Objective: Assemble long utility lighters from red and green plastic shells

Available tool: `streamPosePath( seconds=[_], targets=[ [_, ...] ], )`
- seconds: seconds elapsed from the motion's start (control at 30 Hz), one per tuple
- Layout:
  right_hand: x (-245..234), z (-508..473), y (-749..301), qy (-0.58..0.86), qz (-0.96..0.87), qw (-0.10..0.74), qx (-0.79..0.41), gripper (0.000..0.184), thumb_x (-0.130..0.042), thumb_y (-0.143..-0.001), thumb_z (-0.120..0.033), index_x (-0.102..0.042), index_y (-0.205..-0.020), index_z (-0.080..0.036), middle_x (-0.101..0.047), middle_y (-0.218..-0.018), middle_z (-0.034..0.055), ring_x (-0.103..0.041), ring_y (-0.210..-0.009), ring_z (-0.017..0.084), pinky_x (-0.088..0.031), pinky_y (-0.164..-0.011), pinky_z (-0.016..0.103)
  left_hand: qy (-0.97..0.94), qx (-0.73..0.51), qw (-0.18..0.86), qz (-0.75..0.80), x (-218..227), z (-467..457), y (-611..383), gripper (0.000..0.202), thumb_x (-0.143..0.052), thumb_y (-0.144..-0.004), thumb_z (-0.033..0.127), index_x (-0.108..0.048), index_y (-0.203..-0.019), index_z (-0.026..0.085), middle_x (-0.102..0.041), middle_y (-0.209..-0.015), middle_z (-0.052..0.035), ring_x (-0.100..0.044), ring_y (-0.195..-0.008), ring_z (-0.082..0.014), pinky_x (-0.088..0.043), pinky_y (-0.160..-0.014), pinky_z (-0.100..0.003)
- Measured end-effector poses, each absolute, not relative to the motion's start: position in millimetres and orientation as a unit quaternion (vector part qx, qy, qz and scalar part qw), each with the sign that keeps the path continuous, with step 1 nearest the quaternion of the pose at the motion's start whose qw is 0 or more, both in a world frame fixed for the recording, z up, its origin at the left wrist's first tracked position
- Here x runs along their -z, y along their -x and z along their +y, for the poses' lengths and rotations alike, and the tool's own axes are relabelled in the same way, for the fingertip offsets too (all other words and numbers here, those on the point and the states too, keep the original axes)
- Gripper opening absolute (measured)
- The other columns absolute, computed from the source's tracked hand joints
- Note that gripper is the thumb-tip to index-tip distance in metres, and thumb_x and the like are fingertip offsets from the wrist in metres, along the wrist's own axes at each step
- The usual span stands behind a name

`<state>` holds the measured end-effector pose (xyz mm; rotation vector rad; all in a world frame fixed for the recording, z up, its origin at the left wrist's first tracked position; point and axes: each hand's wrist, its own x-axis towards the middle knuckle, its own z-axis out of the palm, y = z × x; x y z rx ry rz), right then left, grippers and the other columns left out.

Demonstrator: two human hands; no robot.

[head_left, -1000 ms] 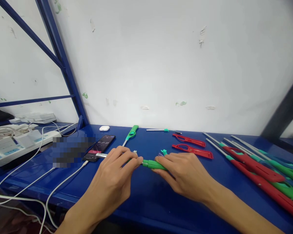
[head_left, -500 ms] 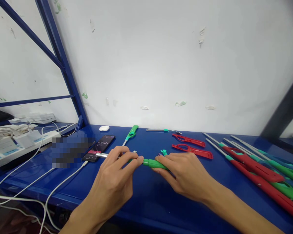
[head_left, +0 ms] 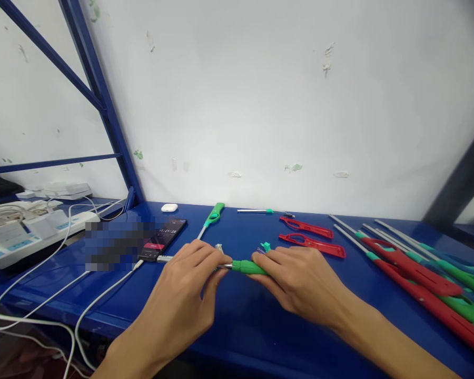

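Observation:
My left hand (head_left: 191,279) pinches a slim metal rod; its silver end (head_left: 165,258) sticks out past the knuckles. Between the hands a short stretch of bare metal shaft (head_left: 226,266) runs into a green handle (head_left: 245,267). My right hand (head_left: 296,273) is closed round that handle and covers its far end. Whether rod and handle are one piece, my fingers hide. Just above the right fingers shows a small teal plastic piece (head_left: 265,246). A small crumpled-looking metal bit (head_left: 218,247) shows beside the left fingertips.
Two red lighter shells (head_left: 314,245) lie behind my right hand. A metal tube with teal collar (head_left: 256,211) and a green stick lighter (head_left: 214,215) are farther back. Several stick lighters (head_left: 418,273) lie right. Left are a phone (head_left: 160,242), earbud case (head_left: 169,208), power strip (head_left: 43,237) and cables.
My left fingertips have shifted slightly, so bare metal now shows between them and the green handle. The right hand still grips the handle in nearly the same place.

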<state>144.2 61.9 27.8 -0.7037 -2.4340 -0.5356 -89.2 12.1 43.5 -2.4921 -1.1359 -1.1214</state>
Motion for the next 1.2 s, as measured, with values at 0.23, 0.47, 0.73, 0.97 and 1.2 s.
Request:
streamPosePath(
  seconds=[0.23,0.47,0.73,0.97,1.2],
  targets=[
    [-22.9,61.5,-143.5,0.245,-0.905,0.262,0.229,0.035,-0.035,-0.110,-0.037,-0.063,-0.102,-0.018,-0.065,-0.073,0.0008,-0.058,-0.060,0.018,-0.026,-0.057,0.034,0.864,0.303,0.168,-0.366,-34.9,18.0,88.6,0.019,-0.056,-0.100,0.016,-0.062,-0.118,0.020,-0.072,-0.100,-0.0048,-0.064,-0.088,-0.0218,-0.048,-0.077,-0.038],
    [-23.7,59.1,-141.6,0.238,-0.914,0.262,0.198,0.037,-0.032,-0.111,-0.037,-0.063,-0.102,-0.018,-0.062,-0.068,-0.0011,-0.057,-0.057,0.017,-0.025,-0.055,0.034,0.866,0.328,0.197,-0.323,-34.4,18.8,86.4,0.016,-0.052,-0.100,0.008,-0.066,-0.104,0.016,-0.069,-0.078,-0.0019,-0.061,-0.066,-0.0152,-0.039,-0.059,-0.032],
    [-27.1,58.4,-140.2,0.281,-0.920,0.230,0.149,0.034,-0.038,-0.109,-0.046,-0.062,-0.104,-0.022,-0.070,-0.075,0.0003,-0.066,-0.064,0.019,-0.023,-0.056,0.033,0.861,0.330,0.191,-0.335,-35.5,20.9,91.0,0.018,-0.051,-0.101,0.013,-0.066,-0.094,0.019,-0.068,-0.076,-0.0021,-0.062,-0.068,-0.0149,-0.045,-0.061,-0.029],
    [-28.3,62.2,-142.2,0.316,-0.929,0.157,0.111,0.027,-0.046,-0.107,-0.042,-0.059,-0.096,-0.022,-0.072,-0.073,0.0003,-0.068,-0.061,0.018,-0.018,-0.053,0.032,0.875,0.252,0.108,-0.399,-34.3,21.5,95.8,0.023,-0.052,-0.103,0.024,-0.065,-0.122,0.022,-0.071,-0.100,-0.0065,-0.065,-0.092,-0.0227,-0.055,-0.079,-0.037],
    [-27.7,65.5,-145.1,0.335,-0.919,0.179,0.105,0.031,-0.042,-0.108,-0.045,-0.063,-0.102,-0.023,-0.072,-0.073,0.0011,-0.067,-0.061,0.018,-0.015,-0.053,0.031,0.838,0.209,0.132,-0.487,-50.6,17.0,129.5,0.037,-0.064,-0.097,0.039,-0.064,-0.132,0.029,-0.071,-0.122,-0.0062,-0.066,-0.110,-0.0292,-0.052,-0.098,-0.048]
  ],
)
